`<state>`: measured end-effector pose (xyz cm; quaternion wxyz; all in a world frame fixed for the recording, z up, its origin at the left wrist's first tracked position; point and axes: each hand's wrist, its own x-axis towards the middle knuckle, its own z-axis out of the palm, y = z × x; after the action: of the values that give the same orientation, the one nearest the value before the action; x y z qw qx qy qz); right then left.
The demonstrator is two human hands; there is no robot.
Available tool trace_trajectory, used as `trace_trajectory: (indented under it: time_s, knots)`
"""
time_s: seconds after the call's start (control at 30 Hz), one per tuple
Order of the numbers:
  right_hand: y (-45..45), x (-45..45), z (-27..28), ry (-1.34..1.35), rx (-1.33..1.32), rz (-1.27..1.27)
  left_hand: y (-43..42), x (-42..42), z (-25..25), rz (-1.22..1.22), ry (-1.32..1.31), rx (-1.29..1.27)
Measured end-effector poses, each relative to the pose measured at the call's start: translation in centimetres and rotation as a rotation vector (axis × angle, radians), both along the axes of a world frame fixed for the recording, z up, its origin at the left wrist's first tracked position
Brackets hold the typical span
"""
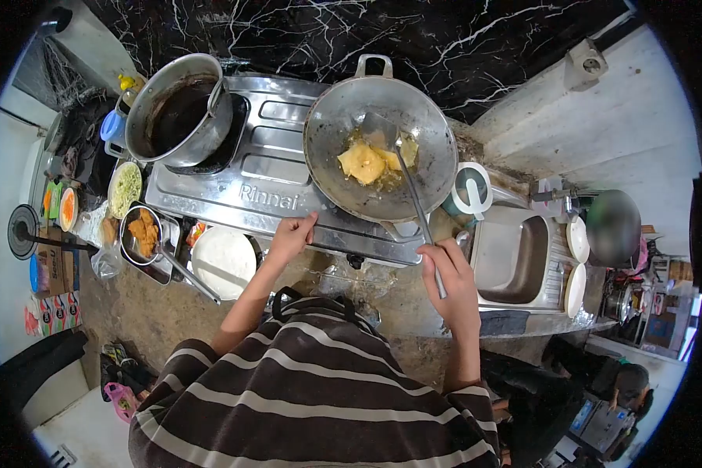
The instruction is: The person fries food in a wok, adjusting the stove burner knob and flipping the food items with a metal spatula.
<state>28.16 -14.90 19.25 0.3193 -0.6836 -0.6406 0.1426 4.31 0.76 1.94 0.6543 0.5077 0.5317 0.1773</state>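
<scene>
My right hand (452, 282) grips the long handle of a metal spatula (415, 195). The spatula's blade rests inside a large wok (331, 168) on the right side of the stove. Against the blade, yellow fried pieces (364, 162) sit in oil at the wok's bottom. My left hand (292, 236) is at the stove's front edge, left of the wok, with its fingers curled closed and nothing visible in them. Below it to the left is a round white container (223, 261).
A deep pot (175, 117) with dark residue occupies the left burner of the steel stove (281, 168). A strainer (140, 234) holds browned fried food, beside a bowl of shredded vegetables (125, 189). On the right are a white-lidded container (473, 189) and a sink (513, 257). A person (630, 384) is behind, lower right.
</scene>
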Motion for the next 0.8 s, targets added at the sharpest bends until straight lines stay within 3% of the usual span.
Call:
trace_trajectory:
  time_s: [0.6, 0.8]
  knots:
    - [-1.6, -2.0, 1.8, -0.212, -0.069, -0.031, 0.0, 0.2, -1.0, 0.042, -0.024, 0.036]
    - [-1.5, -3.3, 1.8, -0.019, -0.008, -0.141, 0.3, 0.1, -1.2, -0.008, -0.003, 0.024]
